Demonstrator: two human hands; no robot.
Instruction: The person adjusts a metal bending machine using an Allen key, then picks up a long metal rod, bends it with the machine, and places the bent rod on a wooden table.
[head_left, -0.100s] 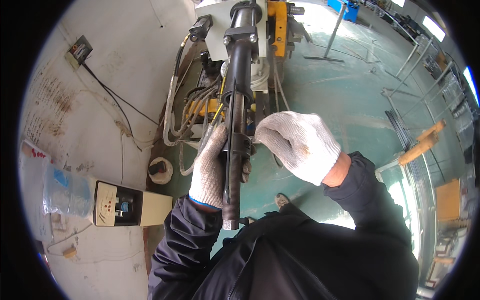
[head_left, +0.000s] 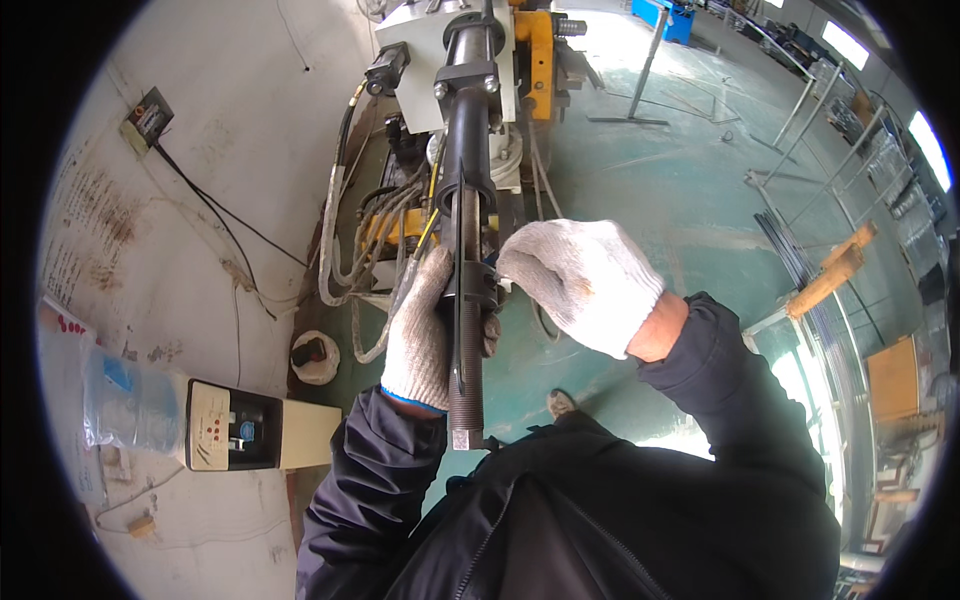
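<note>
A threaded steel rod [head_left: 466, 395] with a squared end points toward me, reaching out of a black tube [head_left: 468, 145] on a machine. A dark ring-shaped collar [head_left: 480, 288] sits around it, and a thin dark bar [head_left: 457, 335] runs along its top. My left hand [head_left: 413, 350], in a whitish knit glove, wraps the rod at the collar from the left and below, its fingertips showing on the right. My right hand [head_left: 585, 285], gloved too, is curled closed at the collar's right side. Whatever its fingers pinch, if anything, is hidden.
Hoses [head_left: 385, 220] hang left of the machine [head_left: 415, 45], which has a yellow bracket [head_left: 537, 65]. At left a water dispenser [head_left: 300, 435] stands by the wall, near a white bucket [head_left: 316, 358]. Metal bars [head_left: 785, 245] and a wooden piece [head_left: 835, 270] lie at right.
The whole view has shifted slightly. My right fingertips are a little closer to the collar; my left hand keeps its hold on the rod.
</note>
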